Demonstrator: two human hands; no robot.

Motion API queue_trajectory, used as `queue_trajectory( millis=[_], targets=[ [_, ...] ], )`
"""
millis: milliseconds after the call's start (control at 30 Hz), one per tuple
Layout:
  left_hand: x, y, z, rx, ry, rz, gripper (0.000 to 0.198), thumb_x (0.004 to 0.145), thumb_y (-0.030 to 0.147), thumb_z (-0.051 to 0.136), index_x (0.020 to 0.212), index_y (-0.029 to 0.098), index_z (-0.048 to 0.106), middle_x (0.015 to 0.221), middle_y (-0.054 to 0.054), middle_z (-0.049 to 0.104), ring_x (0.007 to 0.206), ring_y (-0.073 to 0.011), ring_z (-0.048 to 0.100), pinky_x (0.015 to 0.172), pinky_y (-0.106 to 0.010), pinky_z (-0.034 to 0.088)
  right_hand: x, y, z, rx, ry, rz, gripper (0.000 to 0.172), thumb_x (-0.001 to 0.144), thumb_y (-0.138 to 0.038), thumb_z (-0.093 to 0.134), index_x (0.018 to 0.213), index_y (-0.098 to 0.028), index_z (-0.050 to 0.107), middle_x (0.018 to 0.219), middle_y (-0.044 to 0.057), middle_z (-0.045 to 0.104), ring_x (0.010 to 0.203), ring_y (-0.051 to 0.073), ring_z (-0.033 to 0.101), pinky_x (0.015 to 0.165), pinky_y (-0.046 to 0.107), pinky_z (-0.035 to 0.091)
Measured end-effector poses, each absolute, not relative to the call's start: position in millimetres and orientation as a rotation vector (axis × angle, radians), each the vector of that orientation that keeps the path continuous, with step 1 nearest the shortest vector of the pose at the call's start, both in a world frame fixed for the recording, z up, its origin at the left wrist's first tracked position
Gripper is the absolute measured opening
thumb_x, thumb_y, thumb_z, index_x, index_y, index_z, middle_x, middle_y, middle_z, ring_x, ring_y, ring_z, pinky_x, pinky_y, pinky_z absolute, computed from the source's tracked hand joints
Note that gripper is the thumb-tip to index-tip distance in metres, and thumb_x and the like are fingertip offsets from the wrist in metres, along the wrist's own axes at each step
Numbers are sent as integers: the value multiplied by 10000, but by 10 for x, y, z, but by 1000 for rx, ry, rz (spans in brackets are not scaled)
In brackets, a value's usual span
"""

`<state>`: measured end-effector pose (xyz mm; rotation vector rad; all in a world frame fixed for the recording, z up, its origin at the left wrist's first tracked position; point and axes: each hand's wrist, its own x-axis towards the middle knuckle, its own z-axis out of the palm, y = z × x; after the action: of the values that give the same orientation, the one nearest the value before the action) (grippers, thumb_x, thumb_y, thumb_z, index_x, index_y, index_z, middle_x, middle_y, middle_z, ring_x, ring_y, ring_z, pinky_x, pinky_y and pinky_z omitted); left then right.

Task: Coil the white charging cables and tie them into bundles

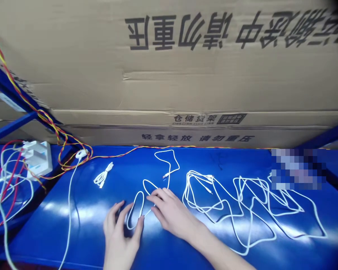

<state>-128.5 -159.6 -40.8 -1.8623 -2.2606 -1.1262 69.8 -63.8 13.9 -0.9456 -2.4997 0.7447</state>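
Two bare hands, the left hand (pixel 119 236) and the right hand (pixel 171 213), flank a looped white cable (pixel 135 213), fingers (pixel 160 195) half-open against it; any grip is impossible to tell. It lies on a blue steel shelf (pixel 42 240) beneath a carton (pixel 186 90) printed 轻拿轻放 请勿重压.

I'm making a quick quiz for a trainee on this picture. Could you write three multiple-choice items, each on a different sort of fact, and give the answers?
1. Where does the small bundled white cable lie relative to the left hand?
A) Beyond it, towards the back of the shelf
B) Under its palm
C) At the far right of the shelf

2. What colours is the twisted wire along the shelf's back edge?
A) Black and green
B) Red and yellow
C) Blue and white

3. What state is the white cable between the left hand and the right hand in?
A) Wound tight and tied
B) Plugged into a wall socket
C) Lying in a loose loop

Answers:
1. A, the bundle lies further back, clear of the fingers.
2. B, red and yellow strands twist together.
3. C, it forms an open, loose loop.
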Motion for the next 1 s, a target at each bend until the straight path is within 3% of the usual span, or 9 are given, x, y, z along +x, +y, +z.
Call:
queue_trajectory(
  millis=[600,1000],
  targets=[
    [-1273,-1613,-373,-1900,-2276,-1083,390,914,470,667,1250,273,677,1373,-136,561,1314,-363,533,1088,-595,427,723,-629,107,-889,-2441,783,434,987,-110,545,1399,-242,579,1215,83,642,1129,240,589,1019,435,519],
    [-1272,-1615,-379,-1901,-2259,-1076,397,912,474,673,1241,253,683,1369,-142,564,1314,-367,535,1093,-587,425,714,-636,136,-905,-2495,748,379,993,-106,532,1353,-203,598,1204,95,637,1109,241,585,1007,433,523]
  ],
)
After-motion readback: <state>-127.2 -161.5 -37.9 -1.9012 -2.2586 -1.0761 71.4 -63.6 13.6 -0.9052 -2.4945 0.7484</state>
